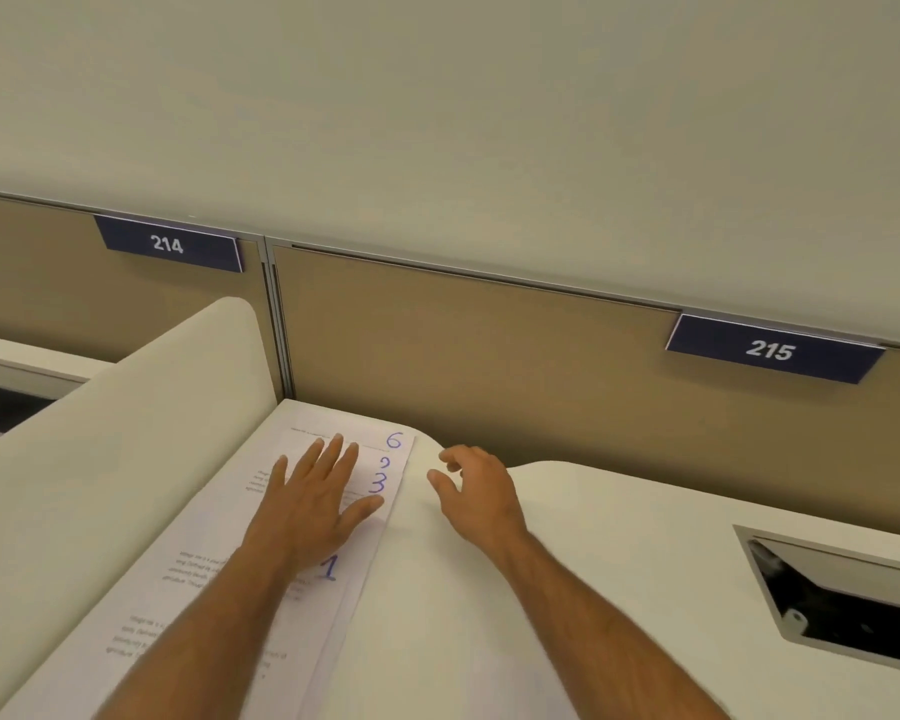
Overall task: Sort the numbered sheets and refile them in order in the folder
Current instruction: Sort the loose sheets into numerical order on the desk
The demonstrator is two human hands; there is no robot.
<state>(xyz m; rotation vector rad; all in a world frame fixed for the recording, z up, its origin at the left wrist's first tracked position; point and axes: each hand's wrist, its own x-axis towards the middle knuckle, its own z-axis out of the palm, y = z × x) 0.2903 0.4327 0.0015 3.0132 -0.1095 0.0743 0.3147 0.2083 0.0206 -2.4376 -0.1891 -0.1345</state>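
Sheets (302,517) fan lengthwise away from me under my flat, open left hand (315,504), while my right grip (476,488), loosely curled and empty, hovers just beside their right edge.

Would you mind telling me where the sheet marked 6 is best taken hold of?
Probably at its far right corner, beside the blue 6, coming from the right with the right hand. That corner lies bare; the left hand presses flat on the sheets overlapping it nearer.
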